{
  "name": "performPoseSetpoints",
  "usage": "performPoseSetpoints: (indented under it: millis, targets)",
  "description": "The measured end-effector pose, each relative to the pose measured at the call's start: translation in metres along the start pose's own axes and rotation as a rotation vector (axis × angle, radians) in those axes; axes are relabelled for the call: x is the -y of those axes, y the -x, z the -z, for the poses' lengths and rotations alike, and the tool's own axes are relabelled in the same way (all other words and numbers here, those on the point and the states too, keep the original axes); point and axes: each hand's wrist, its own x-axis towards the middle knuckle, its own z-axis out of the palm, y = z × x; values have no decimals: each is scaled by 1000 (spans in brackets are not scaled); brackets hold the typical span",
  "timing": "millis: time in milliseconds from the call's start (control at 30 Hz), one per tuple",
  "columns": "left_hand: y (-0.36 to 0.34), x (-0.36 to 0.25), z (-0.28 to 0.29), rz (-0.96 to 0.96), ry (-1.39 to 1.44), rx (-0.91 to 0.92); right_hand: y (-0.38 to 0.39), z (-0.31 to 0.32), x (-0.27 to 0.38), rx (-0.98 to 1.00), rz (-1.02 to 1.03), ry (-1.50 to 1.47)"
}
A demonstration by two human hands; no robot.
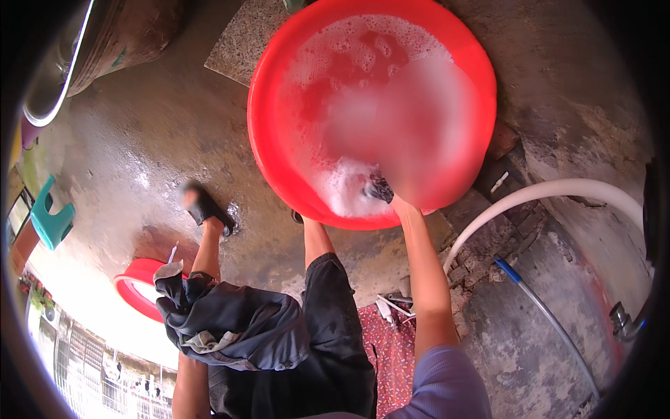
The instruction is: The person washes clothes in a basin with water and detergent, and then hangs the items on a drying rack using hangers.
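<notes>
A large red basin (269,164) of water and white suds (342,185) stands on the wet floor ahead of me. My right forearm (427,269) reaches over its near rim. My right hand (399,199) is down at the suds, largely lost in a hazy blur, and its fingers do not show. A dark patterned piece (377,187) is right at that hand; I cannot make out what it is. Across my left thigh lies a bunched dark grey garment (244,325) with beige parts. My left forearm (191,391) runs up beneath it, and the garment hides my left hand.
A smaller red basin (136,286) sits by my left foot. A white hose (551,188) arches at the right, near a thin grey hose (551,328) with a blue end and a tap (623,321). A teal plastic object (50,216) and a sack (132,42) are at the left.
</notes>
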Motion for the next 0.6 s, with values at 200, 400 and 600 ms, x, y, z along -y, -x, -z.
performPoseSetpoints:
  millis: [200, 400, 600]
  targets:
    - [2, -13, 6, -31, -1, 2, -31, -6, 38, -101, 358, 575]
    - [-7, -13, 21, -30, 13, -49, -107, -74, 4, -281, 272, 1112]
    - [-5, -11, 15, -24, 39, -40, -37, -111, 30, 216, 14, 61]
